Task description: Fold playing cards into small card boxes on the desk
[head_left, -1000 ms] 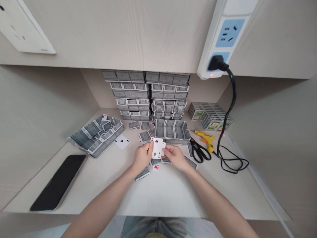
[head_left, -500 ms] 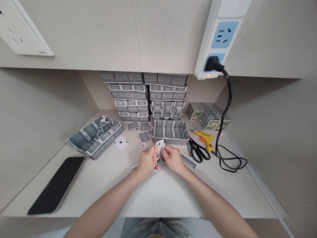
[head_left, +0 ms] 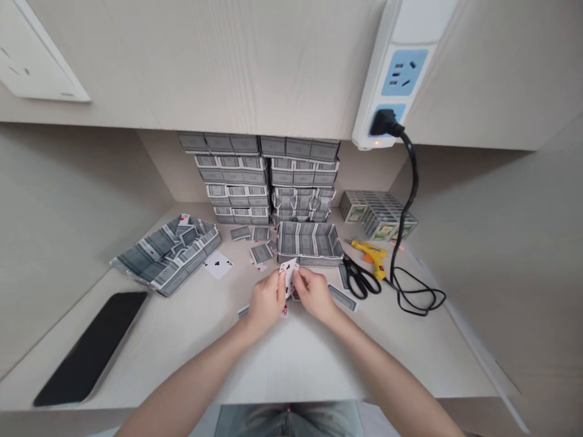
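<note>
Between my two hands is a playing card (head_left: 288, 278) with black club pips, its face partly covered by fingers. My left hand (head_left: 268, 297) pinches its left side, and my right hand (head_left: 313, 291) grips the right side. Just beyond the fingers stands an open box made of folded grey-backed cards (head_left: 310, 243). Under and around the hands lie loose cards, among them a red-pip card (head_left: 285, 311) half hidden by my left hand. Further grey-backed cards (head_left: 261, 252) are scattered to the left of the box.
Left are a card-made tray (head_left: 186, 273) holding cards, a club card (head_left: 218, 264) and a black phone-like slab (head_left: 93, 349). Right are black scissors (head_left: 362, 279), a yellow glue gun (head_left: 371, 255) and its cord (head_left: 410, 200). Stacked card boxes (head_left: 239, 194) and wrapped packs (head_left: 380, 212) stand behind.
The whole view has shifted slightly. The fingers have moved a little on the card, which tilts slightly differently; both hands still hold it.
</note>
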Action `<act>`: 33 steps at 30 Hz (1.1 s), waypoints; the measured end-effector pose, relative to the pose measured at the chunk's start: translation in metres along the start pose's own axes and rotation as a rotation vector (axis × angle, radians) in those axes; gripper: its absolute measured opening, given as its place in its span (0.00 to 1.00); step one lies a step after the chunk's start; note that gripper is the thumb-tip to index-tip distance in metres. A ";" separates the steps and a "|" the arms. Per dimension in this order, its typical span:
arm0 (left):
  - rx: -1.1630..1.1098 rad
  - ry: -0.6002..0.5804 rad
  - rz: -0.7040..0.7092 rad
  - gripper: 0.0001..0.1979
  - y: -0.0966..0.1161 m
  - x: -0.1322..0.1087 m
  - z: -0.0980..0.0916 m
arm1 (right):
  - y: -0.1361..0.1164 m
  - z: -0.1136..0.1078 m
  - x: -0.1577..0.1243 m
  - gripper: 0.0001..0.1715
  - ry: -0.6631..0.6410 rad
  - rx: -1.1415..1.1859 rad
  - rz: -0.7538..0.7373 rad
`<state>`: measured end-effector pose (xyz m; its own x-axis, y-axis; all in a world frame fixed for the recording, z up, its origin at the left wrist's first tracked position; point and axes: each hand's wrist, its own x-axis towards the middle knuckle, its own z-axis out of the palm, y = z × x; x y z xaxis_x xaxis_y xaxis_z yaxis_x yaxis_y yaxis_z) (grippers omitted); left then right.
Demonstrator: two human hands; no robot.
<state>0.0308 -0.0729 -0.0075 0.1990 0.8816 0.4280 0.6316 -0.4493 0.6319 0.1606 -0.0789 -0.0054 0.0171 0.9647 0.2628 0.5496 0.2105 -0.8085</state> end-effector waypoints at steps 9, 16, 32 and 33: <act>0.000 0.035 0.060 0.13 0.001 -0.003 -0.001 | 0.007 -0.003 0.004 0.18 -0.017 0.390 0.035; 0.141 0.054 0.182 0.14 0.002 -0.006 -0.001 | -0.001 -0.005 -0.001 0.18 0.076 0.267 0.009; 0.153 0.315 0.178 0.12 -0.007 0.004 -0.007 | -0.003 -0.003 0.002 0.17 -0.167 0.653 0.071; 0.150 0.313 0.172 0.12 -0.007 0.004 -0.006 | -0.003 -0.003 0.002 0.17 -0.172 0.648 0.070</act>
<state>0.0223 -0.0674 -0.0063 0.0882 0.6982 0.7104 0.7163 -0.5400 0.4419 0.1612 -0.0777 -0.0009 -0.1280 0.9798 0.1540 -0.0610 0.1472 -0.9872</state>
